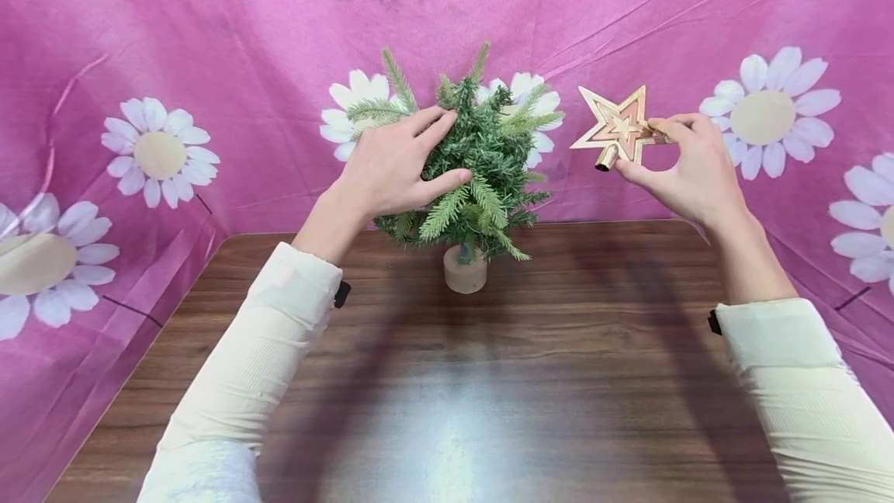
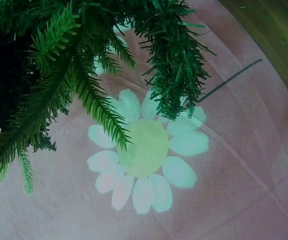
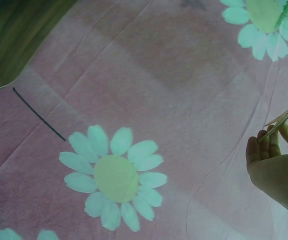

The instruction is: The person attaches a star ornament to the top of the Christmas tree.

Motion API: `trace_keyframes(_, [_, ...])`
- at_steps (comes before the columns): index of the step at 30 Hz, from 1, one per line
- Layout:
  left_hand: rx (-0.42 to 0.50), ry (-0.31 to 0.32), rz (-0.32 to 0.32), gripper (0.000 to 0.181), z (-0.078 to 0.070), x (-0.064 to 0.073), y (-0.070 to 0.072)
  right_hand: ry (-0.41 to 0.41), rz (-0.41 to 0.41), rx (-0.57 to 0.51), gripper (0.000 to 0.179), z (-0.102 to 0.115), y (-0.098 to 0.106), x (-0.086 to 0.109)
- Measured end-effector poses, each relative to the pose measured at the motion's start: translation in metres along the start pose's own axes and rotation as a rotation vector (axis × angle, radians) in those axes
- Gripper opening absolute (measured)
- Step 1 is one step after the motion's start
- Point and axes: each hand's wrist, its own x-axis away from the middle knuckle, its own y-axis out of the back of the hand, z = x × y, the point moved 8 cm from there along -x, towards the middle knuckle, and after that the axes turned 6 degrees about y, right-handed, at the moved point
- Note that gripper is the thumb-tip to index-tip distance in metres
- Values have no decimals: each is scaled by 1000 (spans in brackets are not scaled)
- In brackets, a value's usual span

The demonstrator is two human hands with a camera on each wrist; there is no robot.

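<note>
A small artificial Christmas tree [image 1: 482,154] stands upright on a round pale wooden base [image 1: 465,270] on the table. My left hand [image 1: 394,161] lies against the tree's upper left side, thumb and fingers spread apart over the branches. In the left wrist view, green branches [image 2: 94,95] fill the top, and only a bit of finger shows at the left edge. Right of the tree, my right hand [image 1: 698,165] pinches a gold star tree topper [image 1: 621,126] in the air between thumb and fingers. Its short tube socket points down. The right wrist view shows the star edge-on.
The brown wood-grain table [image 1: 447,379] reaches back to a pink cloth [image 1: 279,22] printed with white daisies, which hangs behind and along both sides. Both forearms wear pale sleeves with dark bits at the cuffs.
</note>
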Motion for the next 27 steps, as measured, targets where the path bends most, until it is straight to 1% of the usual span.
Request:
trace_keyframes(5, [0, 25, 16, 86, 0, -1, 0, -6, -12, -15, 62, 4, 1, -2])
trace_keyframes(10, [-7, 31, 15, 85, -1, -2, 1, -8, -36, -8, 63, 6, 4, -3])
trace_keyframes(18, [-44, 18, -21, 83, -1, 0, 3, -20, -45, -21, 63, 12, 5, -7])
trace_keyframes(22, [-60, 8, -37, 83, -2, -1, 3, -14, -63, -26, 63, 16, 7, -10])
trace_keyframes(27, [-57, 1, -55, 81, -2, -2, 4, -5, -71, -27, 63, 23, 6, -15])
